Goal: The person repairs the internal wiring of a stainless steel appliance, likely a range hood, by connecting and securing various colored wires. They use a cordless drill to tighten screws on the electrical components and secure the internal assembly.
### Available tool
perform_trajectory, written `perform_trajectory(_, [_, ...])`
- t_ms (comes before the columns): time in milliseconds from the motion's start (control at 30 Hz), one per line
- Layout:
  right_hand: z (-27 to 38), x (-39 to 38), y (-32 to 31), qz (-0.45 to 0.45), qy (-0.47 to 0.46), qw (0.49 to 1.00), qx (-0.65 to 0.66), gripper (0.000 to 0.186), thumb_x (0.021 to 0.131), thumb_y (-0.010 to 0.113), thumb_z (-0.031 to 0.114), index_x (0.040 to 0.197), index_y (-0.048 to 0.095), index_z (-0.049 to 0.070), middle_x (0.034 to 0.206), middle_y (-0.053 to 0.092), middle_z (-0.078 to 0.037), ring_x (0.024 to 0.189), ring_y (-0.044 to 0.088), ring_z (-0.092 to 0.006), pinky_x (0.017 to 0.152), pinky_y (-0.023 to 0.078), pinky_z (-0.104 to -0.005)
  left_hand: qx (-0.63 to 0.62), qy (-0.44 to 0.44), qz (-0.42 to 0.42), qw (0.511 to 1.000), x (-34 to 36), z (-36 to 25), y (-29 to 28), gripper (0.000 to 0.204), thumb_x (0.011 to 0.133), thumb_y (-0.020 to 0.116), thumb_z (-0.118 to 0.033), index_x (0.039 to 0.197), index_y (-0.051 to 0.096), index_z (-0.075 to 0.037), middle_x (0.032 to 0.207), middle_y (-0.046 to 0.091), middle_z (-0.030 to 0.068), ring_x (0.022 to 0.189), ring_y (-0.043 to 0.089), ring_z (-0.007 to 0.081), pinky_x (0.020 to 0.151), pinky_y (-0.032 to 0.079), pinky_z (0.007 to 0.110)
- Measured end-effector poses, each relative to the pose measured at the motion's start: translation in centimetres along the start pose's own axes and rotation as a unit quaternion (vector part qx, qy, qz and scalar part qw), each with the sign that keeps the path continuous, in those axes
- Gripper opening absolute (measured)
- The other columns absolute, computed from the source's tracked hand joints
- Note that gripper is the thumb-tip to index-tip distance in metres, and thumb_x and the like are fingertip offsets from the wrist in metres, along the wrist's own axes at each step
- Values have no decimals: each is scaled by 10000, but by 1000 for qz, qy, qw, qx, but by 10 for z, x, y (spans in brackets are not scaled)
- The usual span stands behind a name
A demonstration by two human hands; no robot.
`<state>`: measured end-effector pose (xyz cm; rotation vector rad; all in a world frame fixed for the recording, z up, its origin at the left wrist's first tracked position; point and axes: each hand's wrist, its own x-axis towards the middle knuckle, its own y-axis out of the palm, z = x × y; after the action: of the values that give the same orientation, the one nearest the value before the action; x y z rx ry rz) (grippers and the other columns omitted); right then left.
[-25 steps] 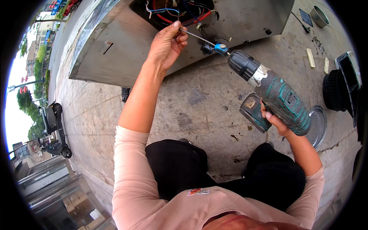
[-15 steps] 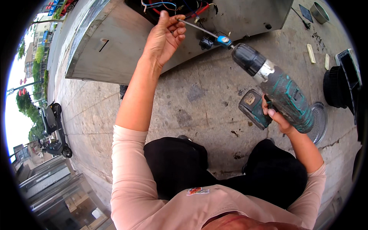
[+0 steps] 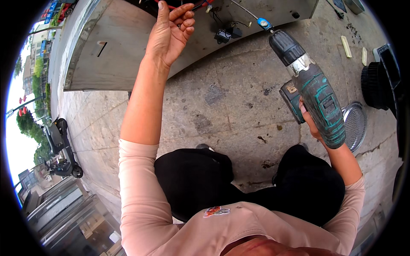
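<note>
In my right hand (image 3: 313,123) is a scuffed black and green cordless drill (image 3: 322,96), gripped by its handle above the battery. A long thin driver bit (image 3: 244,9) with a blue collar runs from its chuck up toward the metal cabinet (image 3: 128,51). My left hand (image 3: 171,36) is raised at the cabinet's dark opening, palm turned up. Its thumb stands apart from the stretched index finger, while the other fingers curl loosely; nothing shows between them. Beside it are red and dark wires (image 3: 198,5), partly cut off by the upper edge.
Below the wires, a small black box (image 3: 222,36) hangs against the cabinet. On the concrete at right lie two pale strips (image 3: 346,46), a perforated metal disc (image 3: 355,123) and a black round part (image 3: 374,86). A scooter (image 3: 64,147) stands far left.
The drill and its bit have moved right, away from my left hand, which was touching the bit near its tip. My left hand now appears higher and farther left.
</note>
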<state>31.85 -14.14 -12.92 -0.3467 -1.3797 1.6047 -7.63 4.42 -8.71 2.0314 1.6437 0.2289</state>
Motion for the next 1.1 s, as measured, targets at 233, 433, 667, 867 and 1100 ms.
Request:
perform_trajectory(233, [4, 8, 5, 6, 30, 999, 37, 205, 792, 652, 8, 994, 685, 13, 989, 670, -153, 907, 624, -324, 825, 491, -402, -1, 2, -10, 1000, 0, 0, 0, 750, 921, 439, -611, 1227, 554, 64, 986, 596, 90, 824, 534, 130, 701, 501, 215])
perform_trajectory(433, [-3, 2, 13, 30, 85, 987, 134, 239, 797, 648, 52, 1033, 677, 35, 1039, 658, -159, 955, 610, -347, 856, 481, -433, 3, 9, 0, 1000, -2, 1, 2, 732, 922, 445, -603, 1219, 564, 55, 998, 592, 79, 828, 521, 121, 701, 492, 212])
perform_trajectory(667, [-30, -26, 47, 93, 227, 910, 334, 289, 807, 643, 110, 1092, 663, 65, 1100, 642, -162, 1015, 593, -370, 889, 469, -471, -7, 8, 12, 1000, 1, 1, 0, 725, 922, 449, -597, 1223, 562, 53, 1005, 590, 77, 824, 518, 119, 700, 491, 211])
perform_trajectory(867, [-1, 17, 33, -7, 148, 945, 290, 435, 960, 508, 399, 1081, 612, -5, 1001, 621, -97, 909, 599, -195, 793, 483, -310, -53, -10, -8, 999, -2, 4, 8, 559, 947, 490, -525, 1097, 623, -3, 920, 651, 65, 776, 614, 142, 654, 523, 233])
perform_trajectory(1100, [8, 36, 36, -63, 223, 821, 521, 446, 975, 534, 395, 1099, 608, -27, 1029, 621, -91, 924, 601, -163, 815, 481, -274, -73, -24, -30, 997, 0, 2, 8, 577, 930, 494, -550, 1062, 659, -14, 860, 675, 58, 715, 646, 138, 633, 539, 236])
